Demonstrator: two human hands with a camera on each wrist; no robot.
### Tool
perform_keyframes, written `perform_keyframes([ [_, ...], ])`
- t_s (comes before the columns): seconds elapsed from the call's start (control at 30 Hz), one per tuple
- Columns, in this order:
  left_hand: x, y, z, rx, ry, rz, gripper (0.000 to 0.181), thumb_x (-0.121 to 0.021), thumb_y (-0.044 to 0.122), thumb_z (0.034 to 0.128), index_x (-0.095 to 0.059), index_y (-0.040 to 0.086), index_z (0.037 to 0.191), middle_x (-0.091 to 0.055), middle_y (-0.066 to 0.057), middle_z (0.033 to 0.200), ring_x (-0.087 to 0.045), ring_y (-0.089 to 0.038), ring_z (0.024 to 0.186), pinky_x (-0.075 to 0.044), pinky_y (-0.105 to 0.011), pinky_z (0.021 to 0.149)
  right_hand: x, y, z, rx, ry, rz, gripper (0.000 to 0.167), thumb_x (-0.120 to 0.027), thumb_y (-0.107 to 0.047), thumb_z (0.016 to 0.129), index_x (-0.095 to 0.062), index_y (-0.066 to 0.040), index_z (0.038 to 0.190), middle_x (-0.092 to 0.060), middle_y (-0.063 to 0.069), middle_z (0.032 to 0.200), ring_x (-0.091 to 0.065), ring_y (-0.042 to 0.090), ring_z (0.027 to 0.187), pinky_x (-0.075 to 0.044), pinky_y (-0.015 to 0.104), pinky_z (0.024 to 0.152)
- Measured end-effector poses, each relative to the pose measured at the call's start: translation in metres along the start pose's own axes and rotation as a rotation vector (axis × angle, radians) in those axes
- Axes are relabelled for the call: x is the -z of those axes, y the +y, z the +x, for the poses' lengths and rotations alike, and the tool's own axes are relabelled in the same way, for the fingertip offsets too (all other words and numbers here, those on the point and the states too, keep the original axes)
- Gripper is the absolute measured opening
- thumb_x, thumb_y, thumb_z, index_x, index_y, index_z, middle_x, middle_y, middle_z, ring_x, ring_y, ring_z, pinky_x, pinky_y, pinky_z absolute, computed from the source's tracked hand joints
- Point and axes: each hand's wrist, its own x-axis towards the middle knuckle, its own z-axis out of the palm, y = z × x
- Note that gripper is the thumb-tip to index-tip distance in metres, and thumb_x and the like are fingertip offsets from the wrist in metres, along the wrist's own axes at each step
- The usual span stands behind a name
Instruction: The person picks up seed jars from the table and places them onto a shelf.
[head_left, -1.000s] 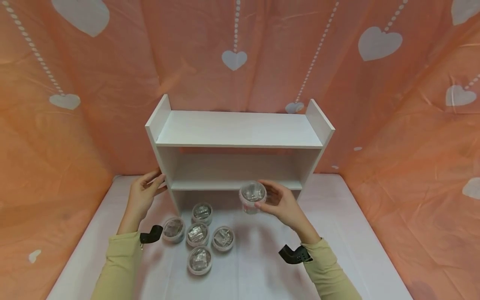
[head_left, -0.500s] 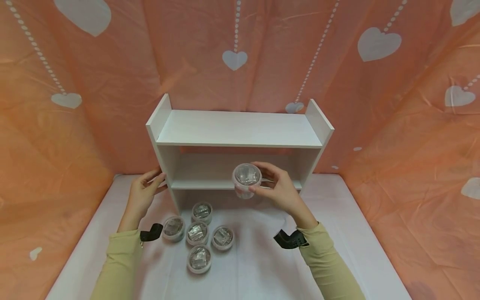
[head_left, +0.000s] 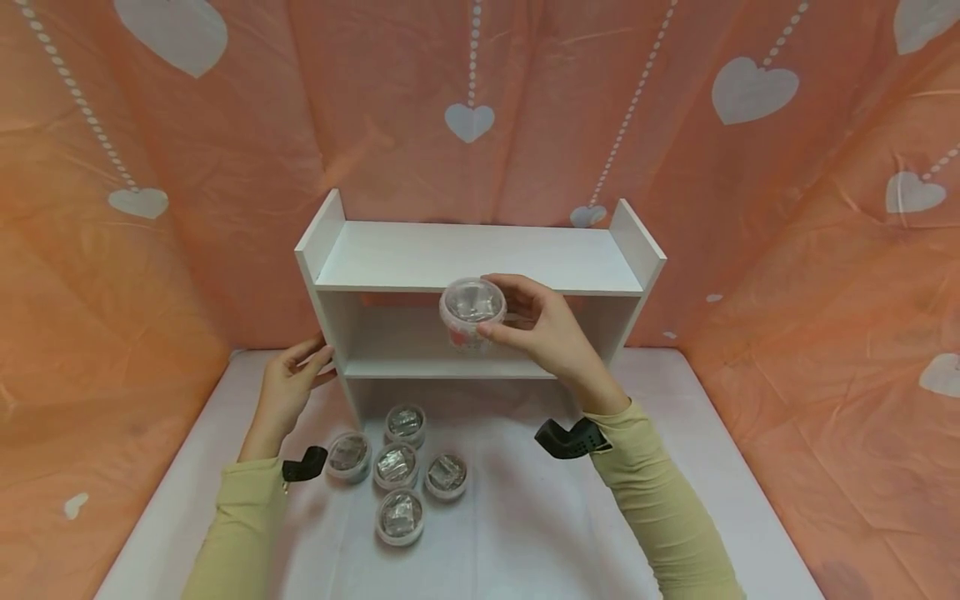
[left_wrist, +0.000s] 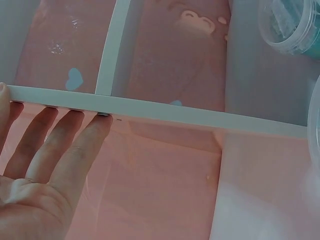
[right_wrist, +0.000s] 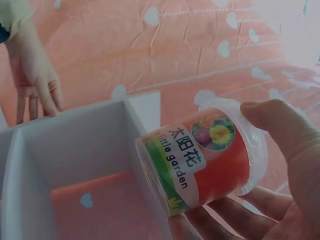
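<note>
My right hand (head_left: 551,333) holds a clear lidded plastic cup (head_left: 468,321) between thumb and fingers, in front of the white shelf unit's (head_left: 480,258) upper board. In the right wrist view the cup (right_wrist: 200,155) is tilted and bears a red and green flower label reading "little garden". The fingers of my left hand (head_left: 288,387) touch the outer left side of the shelf; in the left wrist view the fingers (left_wrist: 60,145) lie straight against the side panel (left_wrist: 165,110). On the table, in front of the shelf's left part, several similar cups (head_left: 395,467) stand grouped.
A white cloth covers the table (head_left: 525,533). Behind and beside it hangs an orange curtain (head_left: 390,125) with white hearts. The shelf has a top board (head_left: 472,254) between raised sides and a middle board (head_left: 420,367) below.
My right hand has lifted the cup up and slightly left, from the level of the middle board to near the top board. The left hand stays at the shelf's side.
</note>
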Motion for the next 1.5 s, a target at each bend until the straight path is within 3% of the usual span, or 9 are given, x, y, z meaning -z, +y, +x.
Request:
perform_keyframes([
  [0.23, 0.002, 0.0, 0.0, 0.011, 0.0, -0.001, 0.055, -0.059, 0.02, 0.0966, -0.041, -0.011, 0.138, -0.039, -0.031, 0.14, -0.059, -0.001, 0.103, -0.053, -0.036, 0.086, -0.003, -0.015, 0.024, 0.011, -0.018, 0.041, 0.05, -0.071, -0.002, 0.085, -0.054, -0.003, 0.132, -0.06, 0.012, 0.118, -0.061, 0.025, 0.104, -0.055, 0.034, 0.087],
  [0.53, 0.002, -0.004, 0.002, 0.005, 0.0, 0.005, 0.054, -0.059, 0.019, 0.0964, -0.041, -0.012, 0.138, -0.04, -0.032, 0.139, -0.06, -0.002, 0.101, -0.052, -0.04, 0.086, -0.006, -0.02, 0.059, -0.025, 0.02, 0.055, 0.048, -0.072, -0.009, 0.086, -0.056, -0.007, 0.132, -0.062, 0.011, 0.118, -0.063, 0.024, 0.102, -0.056, 0.034, 0.086],
  [0.83, 0.001, -0.004, 0.002, 0.013, -0.004, 0.019, 0.055, -0.059, 0.02, 0.0968, -0.041, -0.011, 0.138, -0.039, -0.032, 0.139, -0.059, -0.001, 0.101, -0.052, -0.04, 0.087, -0.014, -0.023, 0.078, -0.057, 0.034, 0.001, 0.053, -0.075, -0.022, 0.086, -0.054, -0.011, 0.134, -0.062, 0.003, 0.118, -0.062, 0.018, 0.104, -0.056, 0.033, 0.086],
  [1.17, 0.002, -0.003, 0.0, 0.01, -0.006, -0.008, 0.054, -0.059, 0.018, 0.0963, -0.042, -0.011, 0.138, -0.041, -0.03, 0.139, -0.06, -0.002, 0.101, -0.054, -0.035, 0.085, -0.025, -0.016, 0.104, -0.09, 0.015, -0.028, 0.057, -0.074, -0.022, 0.086, -0.052, -0.008, 0.136, -0.06, 0.005, 0.12, -0.061, 0.017, 0.104, -0.056, 0.031, 0.084],
  [1.5, 0.002, -0.002, 0.001, -0.006, -0.007, -0.025, 0.052, -0.059, 0.016, 0.0963, -0.042, -0.012, 0.137, -0.044, -0.026, 0.138, -0.06, -0.003, 0.101, -0.054, -0.035, 0.085, -0.035, -0.01, 0.114, -0.071, 0.045, -0.084, 0.055, -0.075, -0.026, 0.085, -0.054, -0.01, 0.133, -0.061, 0.003, 0.118, -0.06, 0.017, 0.103, -0.055, 0.03, 0.083],
])
